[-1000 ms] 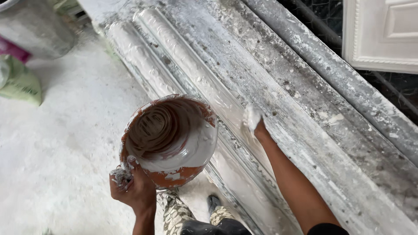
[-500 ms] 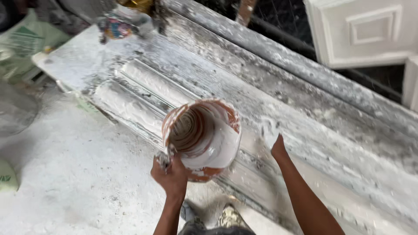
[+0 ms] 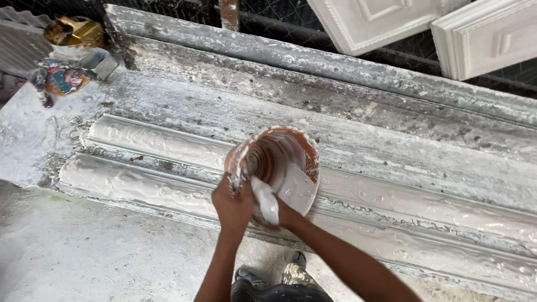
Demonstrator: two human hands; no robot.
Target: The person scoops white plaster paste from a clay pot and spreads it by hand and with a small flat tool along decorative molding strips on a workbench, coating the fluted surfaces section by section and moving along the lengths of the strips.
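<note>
Gripping hand: left hand [image 3: 232, 206] clenched on the round orange plaster-smeared bowl [image 3: 275, 170] rim.
Scooping hand: right hand [image 3: 274, 210], plaster-coated fingers [image 3: 267, 201] curled inside.
Bowl: over the long white moulding [image 3: 168, 146] on the desk [image 3: 33, 140].

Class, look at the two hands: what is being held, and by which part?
The left hand grips the orange bowl by its near rim. The plaster-coated right hand reaches into it.

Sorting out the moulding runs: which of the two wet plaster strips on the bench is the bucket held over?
The nearer strip, closest to the person's feet; the bucket in both hands hangs over it, while the farther strip lies behind.
</note>
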